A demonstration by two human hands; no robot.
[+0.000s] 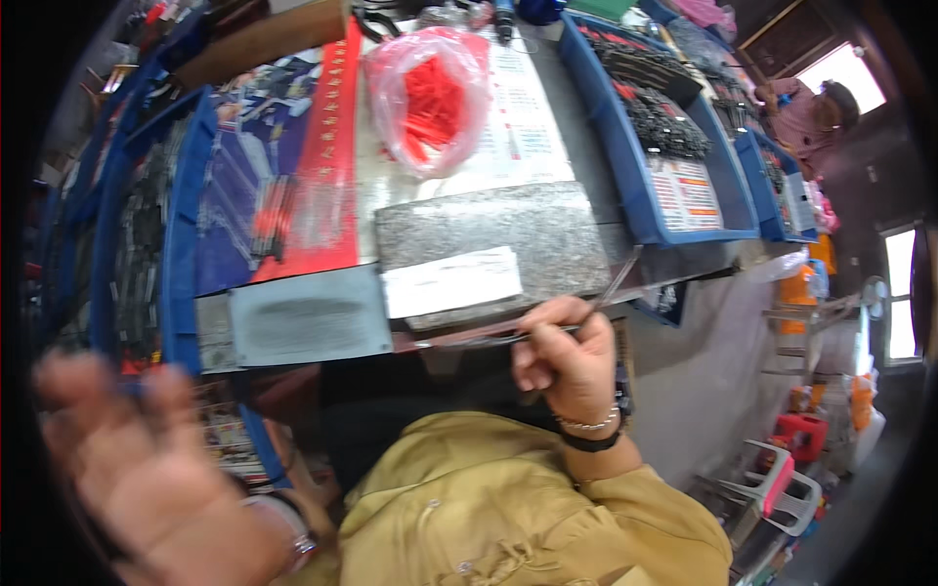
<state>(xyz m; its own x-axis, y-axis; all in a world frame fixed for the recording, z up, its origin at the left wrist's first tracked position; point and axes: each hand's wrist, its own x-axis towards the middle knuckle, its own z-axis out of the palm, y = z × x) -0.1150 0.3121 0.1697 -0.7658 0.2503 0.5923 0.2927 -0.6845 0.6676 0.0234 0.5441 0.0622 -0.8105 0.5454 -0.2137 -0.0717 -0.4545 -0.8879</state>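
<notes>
My right hand (569,356) is closed at the front edge of the bench. Out of it, up and to the right, sticks a slim metal tool (618,277) that looks like tweezers. A thin dark strip (479,341) runs leftward from the same fingers; I cannot make out its kind. Just beyond lies a grey stone slab (498,227) with a white paper label (451,281) on it. At the lower left my left hand (147,479) is raised, blurred by motion, fingers apart and holding nothing, near a blue bin of thin dark pieces (142,234).
Behind the slab is a clear plastic bag (383,83) of small red pieces (433,103). Thin red-and-black pieces (274,215) lie on a printed sheet at left. A blue bin (674,237) of black parts stands at right. Farther off, another person (806,112) is visible.
</notes>
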